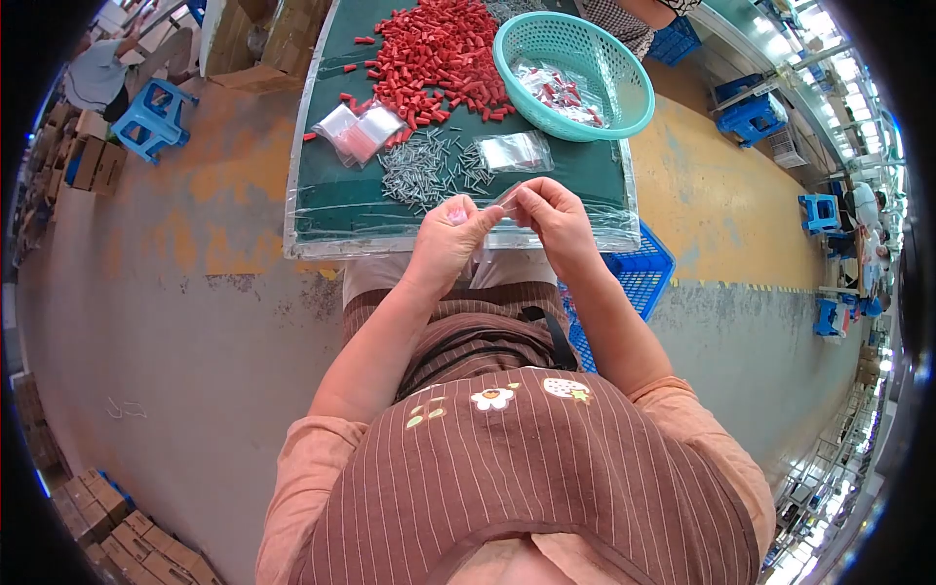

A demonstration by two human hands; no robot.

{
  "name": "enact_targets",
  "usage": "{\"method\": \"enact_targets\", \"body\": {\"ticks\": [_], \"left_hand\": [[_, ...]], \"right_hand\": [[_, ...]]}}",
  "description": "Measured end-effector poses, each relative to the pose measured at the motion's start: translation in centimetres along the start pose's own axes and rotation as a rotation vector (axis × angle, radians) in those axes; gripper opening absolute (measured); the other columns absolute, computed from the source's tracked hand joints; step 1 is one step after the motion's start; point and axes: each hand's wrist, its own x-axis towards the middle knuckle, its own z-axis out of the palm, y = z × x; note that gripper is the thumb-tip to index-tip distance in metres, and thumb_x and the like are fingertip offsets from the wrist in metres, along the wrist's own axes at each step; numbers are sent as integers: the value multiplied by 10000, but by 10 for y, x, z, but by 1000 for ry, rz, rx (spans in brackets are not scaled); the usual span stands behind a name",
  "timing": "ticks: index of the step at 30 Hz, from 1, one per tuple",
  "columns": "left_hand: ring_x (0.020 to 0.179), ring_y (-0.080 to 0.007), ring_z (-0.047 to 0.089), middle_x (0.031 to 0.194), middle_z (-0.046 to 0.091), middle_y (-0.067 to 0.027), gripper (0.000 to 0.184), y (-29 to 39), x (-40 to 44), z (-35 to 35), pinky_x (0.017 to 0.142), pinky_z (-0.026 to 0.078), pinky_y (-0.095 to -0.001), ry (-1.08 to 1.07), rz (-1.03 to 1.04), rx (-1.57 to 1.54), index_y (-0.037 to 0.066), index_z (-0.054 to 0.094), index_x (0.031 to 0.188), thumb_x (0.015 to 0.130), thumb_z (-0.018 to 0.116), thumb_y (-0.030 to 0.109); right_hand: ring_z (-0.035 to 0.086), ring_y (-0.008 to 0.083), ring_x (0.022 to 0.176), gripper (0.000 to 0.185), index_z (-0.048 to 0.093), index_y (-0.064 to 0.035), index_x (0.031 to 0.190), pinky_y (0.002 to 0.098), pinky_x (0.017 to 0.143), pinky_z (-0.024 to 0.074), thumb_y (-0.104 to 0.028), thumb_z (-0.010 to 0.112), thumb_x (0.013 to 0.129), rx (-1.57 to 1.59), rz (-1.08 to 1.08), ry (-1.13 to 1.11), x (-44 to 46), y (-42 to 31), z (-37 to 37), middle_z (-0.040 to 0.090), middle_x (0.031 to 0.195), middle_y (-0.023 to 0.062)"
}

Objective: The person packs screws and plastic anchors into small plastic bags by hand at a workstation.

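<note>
My left hand [451, 237] and my right hand [558, 222] are close together over the table's near edge. Both pinch a small clear plastic bag [509, 198] between thumb and fingers. Whether anything lies inside the bag is too small to tell. Just beyond them is a heap of grey screws [419, 174], with a stack of clear bags [515, 152] to its right. Further left lie more clear bags [366, 133] with red edges. A large pile of red plastic wall plugs [434, 54] covers the back of the green table [336, 210].
A turquoise basket [627, 73] holding filled bags stands at the table's right edge. Below it on the floor is a blue crate [639, 273]. Another person's arm [648, 10] shows at the far side. Blue stools [154, 117] and cardboard boxes [146, 546] stand around.
</note>
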Motion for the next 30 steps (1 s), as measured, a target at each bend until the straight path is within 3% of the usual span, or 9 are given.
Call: {"method": "enact_targets", "body": {"ticks": [4, 6, 11, 14, 17, 21, 24, 27, 30], "left_hand": [[466, -45, 441, 615, 532, 17, 257, 9, -1, -4, 385, 327, -200, 42, -21, 8, 112, 477, 739, 890, 682, 150], [483, -40, 437, 634, 534, 28, 100, 14, -2, -3, 406, 339, -193, 38, -31, 22, 70, 586, 900, 901, 661, 136], [556, -25, 454, 685, 553, 52, 161, 35, -7, 2, 470, 364, -187, -34, -146, 171, 28, 677, 1017, 886, 674, 122], [619, -18, 484, 718, 573, 54, 103, 25, -2, 2, 524, 377, -179, -33, -39, 258, 23, 696, 911, 872, 689, 118], [659, -21, 504, 742, 599, 46, 87, 26, 0, -1, 572, 383, -166, -6, -96, 320, 17, 693, 892, 858, 700, 97], [597, -23, 480, 713, 591, 44, 70, 19, 2, -2, 514, 372, -179, 30, -90, 244, 35, 668, 831, 832, 722, 79], [553, -21, 456, 690, 579, 46, 96, 20, 0, 0, 471, 354, -188, 51, -104, 205, 53, 644, 796, 825, 731, 80], [536, -18, 442, 670, 565, 51, 114, 20, 0, 2, 455, 342, -189, 93, -57, 175, 62, 631, 787, 826, 734, 90], [564, -11, 442, 670, 557, 54, 120, 14, -1, 5, 479, 348, -186, 111, 22, 243, 55, 630, 789, 826, 736, 98]], "right_hand": [[538, 66, 736, 153, 619, -11, 945, 215, 686, 442, -157, 577, 957, -128, -5, -73, -1, -8, -8, 632, 836, 14], [539, 65, 737, 156, 621, -13, 944, 214, 684, 442, -161, 577, 957, -175, -13, -115, 0, -9, -9, 632, 830, 13], [539, 65, 735, 150, 621, -1, 927, 220, 673, 448, -146, 587, 950, -310, -45, -160, 1, -15, -4, 631, 816, 15], [551, 89, 739, 153, 632, 10, 914, 240, 677, 455, -139, 598, 920, -360, -42, -184, 3, -11, -6, 634, 802, 27], [558, 101, 737, 157, 637, 16, 907, 252, 680, 458, -138, 606, 901, -386, -37, -192, 3, -9, -7, 634, 791, 34], [520, 62, 713, 123, 618, -2, 916, 213, 651, 439, -124, 612, 931, -337, -18, -216, 4, -8, -4, 608, 798, 6], [513, 58, 702, 128, 616, -1, 926, 213, 638, 435, -125, 641, 909, -432, -197, -65, 5, -3, -1, 611, 818, 8], [529, 58, 723, 151, 618, 2, 950, 214, 640, 443, -128, 665, 889, -761, -315, 29, -3, -17, 3, 618, 841, 14], [551, 64, 750, 163, 622, 8, 955, 223, 655, 461, -128, 670, 881, -641, -218, -106, -4, -11, 6, 629, 845, 27]]}}
